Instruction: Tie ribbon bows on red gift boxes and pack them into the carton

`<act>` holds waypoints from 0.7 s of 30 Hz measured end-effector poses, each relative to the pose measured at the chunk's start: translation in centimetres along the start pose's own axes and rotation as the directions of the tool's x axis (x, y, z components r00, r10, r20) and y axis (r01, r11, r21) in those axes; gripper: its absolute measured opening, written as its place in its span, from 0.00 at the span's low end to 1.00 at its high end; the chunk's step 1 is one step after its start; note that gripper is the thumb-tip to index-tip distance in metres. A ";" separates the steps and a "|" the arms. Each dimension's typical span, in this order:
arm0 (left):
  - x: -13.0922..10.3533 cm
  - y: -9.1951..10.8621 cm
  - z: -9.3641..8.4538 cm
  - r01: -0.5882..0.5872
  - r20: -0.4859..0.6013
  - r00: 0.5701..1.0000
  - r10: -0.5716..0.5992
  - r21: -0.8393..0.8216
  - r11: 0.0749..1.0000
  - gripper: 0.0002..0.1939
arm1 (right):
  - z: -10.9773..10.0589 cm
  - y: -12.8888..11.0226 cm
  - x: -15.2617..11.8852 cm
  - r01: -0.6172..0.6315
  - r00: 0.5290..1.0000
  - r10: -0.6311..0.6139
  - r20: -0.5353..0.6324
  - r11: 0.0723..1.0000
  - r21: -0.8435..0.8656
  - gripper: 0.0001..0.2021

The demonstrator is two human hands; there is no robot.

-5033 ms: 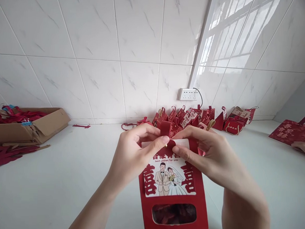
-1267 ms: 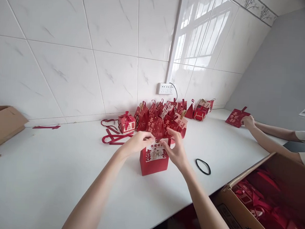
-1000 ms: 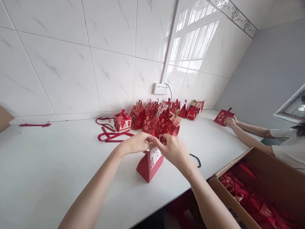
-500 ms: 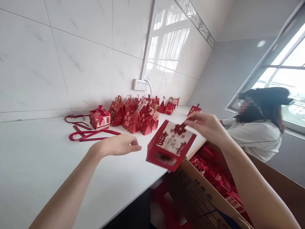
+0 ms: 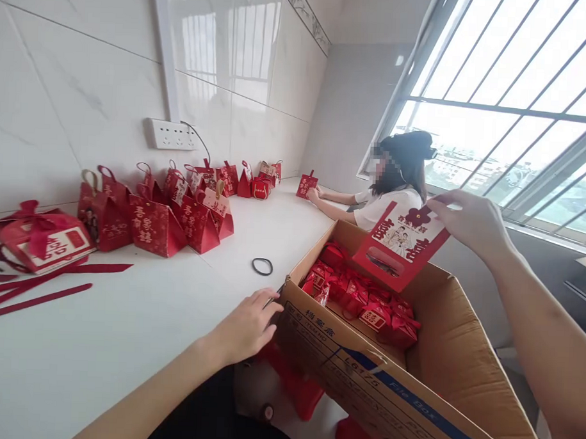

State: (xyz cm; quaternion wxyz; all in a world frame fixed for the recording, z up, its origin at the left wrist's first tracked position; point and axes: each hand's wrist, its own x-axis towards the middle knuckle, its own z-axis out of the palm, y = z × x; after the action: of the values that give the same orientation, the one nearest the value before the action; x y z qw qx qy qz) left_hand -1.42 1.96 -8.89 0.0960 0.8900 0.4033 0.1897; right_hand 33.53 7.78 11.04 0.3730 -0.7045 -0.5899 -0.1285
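A red gift box (image 5: 392, 271) with a printed couple on its front hangs from my right hand (image 5: 470, 216), whose fingers pinch its top. It is tilted above the open cardboard box (image 5: 359, 369), which has several red packets (image 5: 362, 299) inside. At the near left corner of the cardboard box is my left hand (image 5: 251, 324), fingers bent against or beside the cardboard; whether it grips anything is hidden. A black elastic ring (image 5: 262, 266) lies on the white table (image 5: 213, 293) just beyond that hand.
Several red gift boxes (image 5: 153, 224) stand along the tiled wall. At the left are a bow-tied box (image 5: 49, 236) and loose red ribbons (image 5: 94, 269). A person (image 5: 389, 203) at the far end holds a small red box (image 5: 306, 185). Red items lie below the table.
The view has turned right. My right hand has carried the red gift box from over the table edge to above the cardboard box. My left hand has moved to the cardboard box's corner.
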 end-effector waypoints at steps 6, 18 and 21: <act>3.6 -0.2 4.0 -0.148 -0.120 0.978 0.172 0.184 0.972 0.25 | 4.6 7.9 -0.1 -0.251 0.921 0.232 0.313 0.968 0.024 0.02; 2.8 -1.3 5.8 -0.111 0.003 0.993 0.115 0.282 0.953 0.17 | 14.6 13.5 -4.4 -0.617 0.661 0.409 0.629 0.773 0.146 0.03; 2.8 -1.4 6.0 -0.117 0.026 0.993 0.114 0.283 0.952 0.15 | 18.4 13.1 -6.8 -0.646 0.578 0.384 0.720 0.754 0.118 0.04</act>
State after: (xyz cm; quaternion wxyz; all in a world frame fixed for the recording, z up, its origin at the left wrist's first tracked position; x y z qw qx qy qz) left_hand 1.84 4.91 -14.06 -0.0421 0.9175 0.3731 0.1312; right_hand 39.12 14.91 -10.72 0.2872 -0.7618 -0.4582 0.3566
